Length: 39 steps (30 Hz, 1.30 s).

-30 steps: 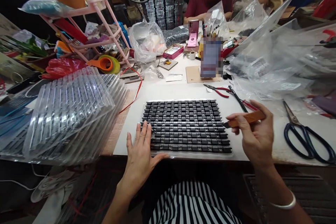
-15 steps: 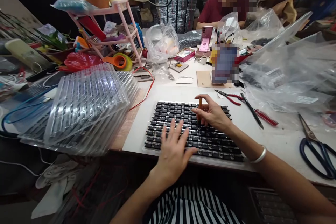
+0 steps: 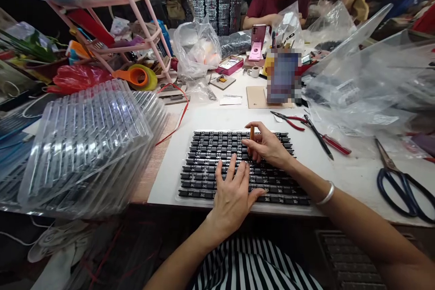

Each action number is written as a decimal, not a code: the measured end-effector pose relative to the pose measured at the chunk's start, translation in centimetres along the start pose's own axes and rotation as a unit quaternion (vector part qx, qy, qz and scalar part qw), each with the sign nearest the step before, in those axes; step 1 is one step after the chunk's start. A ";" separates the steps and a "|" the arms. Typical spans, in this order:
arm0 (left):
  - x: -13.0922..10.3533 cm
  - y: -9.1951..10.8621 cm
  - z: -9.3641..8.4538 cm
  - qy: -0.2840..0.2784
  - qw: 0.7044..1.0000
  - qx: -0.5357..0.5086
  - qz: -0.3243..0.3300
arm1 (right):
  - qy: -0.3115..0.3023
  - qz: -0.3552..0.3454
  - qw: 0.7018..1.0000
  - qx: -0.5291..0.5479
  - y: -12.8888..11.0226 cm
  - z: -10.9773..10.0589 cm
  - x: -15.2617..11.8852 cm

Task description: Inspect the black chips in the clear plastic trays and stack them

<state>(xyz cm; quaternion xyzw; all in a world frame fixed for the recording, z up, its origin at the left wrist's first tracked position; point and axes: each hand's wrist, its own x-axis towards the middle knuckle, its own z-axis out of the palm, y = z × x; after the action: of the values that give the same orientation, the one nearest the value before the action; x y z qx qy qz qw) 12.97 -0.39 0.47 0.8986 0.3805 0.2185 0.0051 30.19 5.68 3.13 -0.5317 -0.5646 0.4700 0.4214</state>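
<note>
A clear plastic tray [image 3: 178,196] lies on the white work surface, filled with rows of small black electronic parts [image 3: 204,176]. Over its front middle rows my left hand [image 3: 231,192] rests with fingers spread, the fingertips on or just above the parts. My right hand [image 3: 267,147] is at the tray's right half, its fingers curled round a short brown stick [image 3: 252,132] that stands roughly upright. The stick's lower end is hidden by the hand. My hands cover part of the rows.
Stacked clear trays [image 3: 84,145] lean at the left below a pink rack [image 3: 136,18]. Red-handled pliers [image 3: 288,120], black tweezers [image 3: 317,136] and large scissors [image 3: 401,181] lie right. Plastic bags [image 3: 367,86] heap beyond them. A person [image 3: 258,2] sits opposite.
My left hand has shifted right over the tray, its fingers now closer together. My right hand keeps its hold on the stick at about the same spot. The camera view has turned slightly.
</note>
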 end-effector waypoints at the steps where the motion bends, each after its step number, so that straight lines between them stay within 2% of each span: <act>1: 0.0 0.0 0.0 0.002 1.000 0.003 0.001 | 0.003 0.000 1.000 0.001 0.0 0.0 0.0; 9: 0.1 0.1 -0.1 0.010 1.000 0.007 0.000 | 0.007 -0.003 1.000 0.005 0.0 0.2 0.0; 16: 0.3 0.2 -0.2 -0.009 1.000 0.008 -0.007 | 0.038 -0.011 0.999 -0.007 0.2 1.0 -0.1; 22: 0.2 0.1 -0.2 0.000 1.000 0.008 -0.008 | 0.055 -0.041 0.997 0.021 -0.1 -0.3 -0.5; 26: 0.2 0.1 -0.2 0.008 1.000 0.003 -0.007 | 0.049 -0.026 0.998 0.015 -0.3 -1.2 -1.0; 39: 0.2 0.1 -0.2 0.008 1.000 0.003 -0.011 | 0.006 0.019 0.998 0.055 0.5 -1.0 -0.9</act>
<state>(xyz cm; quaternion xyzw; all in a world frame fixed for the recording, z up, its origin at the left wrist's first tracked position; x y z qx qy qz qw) 13.10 -0.37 0.80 0.8924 0.3910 0.2250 0.0021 31.36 4.87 2.92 -0.5208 -0.5254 0.5050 0.4446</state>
